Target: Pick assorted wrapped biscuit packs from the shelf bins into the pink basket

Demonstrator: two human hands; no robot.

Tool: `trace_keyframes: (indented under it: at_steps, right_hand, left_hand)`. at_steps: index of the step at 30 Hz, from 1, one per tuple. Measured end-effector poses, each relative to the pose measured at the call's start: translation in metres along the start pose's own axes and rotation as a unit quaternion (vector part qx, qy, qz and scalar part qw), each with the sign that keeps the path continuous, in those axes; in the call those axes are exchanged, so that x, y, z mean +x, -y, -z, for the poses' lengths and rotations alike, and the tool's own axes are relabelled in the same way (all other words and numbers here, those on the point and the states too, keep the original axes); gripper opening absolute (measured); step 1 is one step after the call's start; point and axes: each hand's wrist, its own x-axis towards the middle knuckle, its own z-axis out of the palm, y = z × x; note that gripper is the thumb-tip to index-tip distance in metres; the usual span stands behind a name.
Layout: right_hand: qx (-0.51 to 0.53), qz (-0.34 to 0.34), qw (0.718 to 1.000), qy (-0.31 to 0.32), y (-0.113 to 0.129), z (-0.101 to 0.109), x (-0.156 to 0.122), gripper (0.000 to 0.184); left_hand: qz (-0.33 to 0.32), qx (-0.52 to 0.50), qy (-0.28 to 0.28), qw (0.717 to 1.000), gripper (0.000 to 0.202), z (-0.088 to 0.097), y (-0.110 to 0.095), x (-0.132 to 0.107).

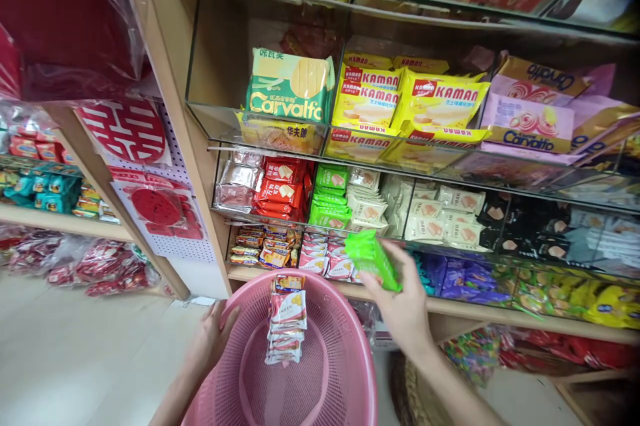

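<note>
My right hand [400, 299] is closed around some bright green snack packets [375, 259], held up in front of the lower shelf and above the right rim of a pink plastic basket [367, 353]. At the basket's left rim is my left hand [213, 336], its thumb over the edge and its fingers gripping the side. Inside the basket, a row of white and pink wafer packets [287, 319] lies against the far wall, with an orange packet [289, 284] at its far end. Matching green packets [331, 196] sit in a shelf compartment behind my right hand.
Glass-fronted shelves [270, 219] hold red packets [283, 186], cream packets [445, 216], purple packets [465, 279] and larger yellow wafer bags [443, 103]. A wooden upright [200, 146] stands at left. Bagged red goods [107, 263] lie low on the left; a woven item [413, 389] stands right of the basket.
</note>
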Motion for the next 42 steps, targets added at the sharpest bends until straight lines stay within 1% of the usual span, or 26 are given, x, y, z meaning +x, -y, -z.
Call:
trace_keyframes:
  at_steps: [1,2,3,4,5,6,7,8,9,10,12,14,17,19,24,31,35,37,39,41,42]
  right_hand:
    - [0.064,-0.112,0.991,0.026,-0.003,-0.004,-0.023,0.053]
    - [0.136,-0.227,0.962,0.069,-0.007,-0.010,-0.046,0.051]
    - [0.214,-0.327,0.917,0.085,-0.013,-0.017,-0.068,0.048]
    - [0.285,-0.417,0.858,0.087,-0.020,-0.025,-0.088,0.048]
    - [0.329,-0.503,0.796,0.072,-0.028,-0.034,-0.106,0.048]
    - [0.338,-0.590,0.732,0.049,-0.038,-0.043,-0.121,0.047]
    - [0.336,-0.653,0.678,0.040,-0.048,-0.051,-0.133,0.046]
    - [0.336,-0.681,0.650,0.033,-0.058,-0.059,-0.142,0.045]
    - [0.330,-0.689,0.644,0.022,-0.067,-0.066,-0.147,0.042]
    - [0.319,-0.689,0.651,0.013,-0.076,-0.073,-0.150,0.039]
    - [0.273,-0.679,0.682,-0.007,-0.091,-0.085,-0.150,0.034]
    - [0.221,-0.669,0.710,-0.014,-0.101,-0.094,-0.147,0.032]
    - [0.196,-0.641,0.742,0.013,-0.107,-0.104,-0.146,0.034]
    - [0.196,-0.626,0.754,0.033,-0.106,-0.108,-0.146,0.036]
    - [0.172,-0.621,0.764,0.033,-0.100,-0.113,-0.141,0.034]
    - [0.163,-0.603,0.780,0.036,-0.106,-0.123,-0.135,0.035]
    - [0.162,-0.597,0.785,0.038,-0.103,-0.127,-0.131,0.034]
    - [0.163,-0.593,0.787,0.042,-0.099,-0.127,-0.129,0.032]
    - [0.157,-0.592,0.789,0.052,-0.097,-0.124,-0.127,0.029]
    - [0.146,-0.590,0.791,0.068,-0.096,-0.120,-0.126,0.026]
    - [0.141,-0.586,0.794,0.075,-0.097,-0.119,-0.127,0.027]
  left_hand:
    - [-0.005,0.002,-0.003,1.000,0.031,0.000,-0.001,0.000]
    - [-0.007,0.004,-0.005,1.000,0.031,0.001,-0.001,0.001]
    - [-0.006,0.007,-0.005,1.000,0.031,0.001,-0.002,0.001]
    - [-0.002,0.009,-0.004,1.000,0.032,0.001,-0.002,0.001]
    - [0.001,0.010,-0.003,1.000,0.032,0.001,-0.003,0.001]
    - [0.004,0.011,0.000,1.000,0.033,0.001,-0.003,0.001]
    - [0.006,0.012,0.003,1.000,0.033,0.001,-0.003,0.001]
    - [0.007,0.013,0.004,1.000,0.032,0.001,-0.003,0.000]
    - [0.008,0.014,0.005,1.000,0.031,0.001,-0.004,0.000]
    - [0.008,0.015,0.005,1.000,0.030,0.001,-0.004,0.000]
    - [0.008,0.017,0.007,1.000,0.030,0.001,-0.005,0.000]
    - [0.011,0.019,0.010,1.000,0.032,0.001,-0.004,0.000]
    - [0.012,0.023,0.008,1.000,0.034,0.000,-0.002,0.000]
    - [0.012,0.028,0.003,1.000,0.035,0.000,-0.002,0.000]
    - [0.010,0.038,0.006,0.999,0.031,0.001,-0.003,0.000]
    - [0.001,0.043,0.008,0.999,0.032,-0.002,0.001,0.000]
    - [0.006,0.069,0.006,0.998,0.039,-0.004,0.003,0.001]
    - [-0.004,0.094,-0.029,0.995,0.046,-0.004,-0.003,-0.001]
    - [-0.037,0.103,-0.091,0.990,0.050,-0.005,-0.014,-0.006]
    - [-0.067,0.070,-0.134,0.986,0.049,-0.009,-0.029,-0.013]
    - [-0.070,0.035,-0.134,0.988,0.047,-0.013,-0.037,-0.017]
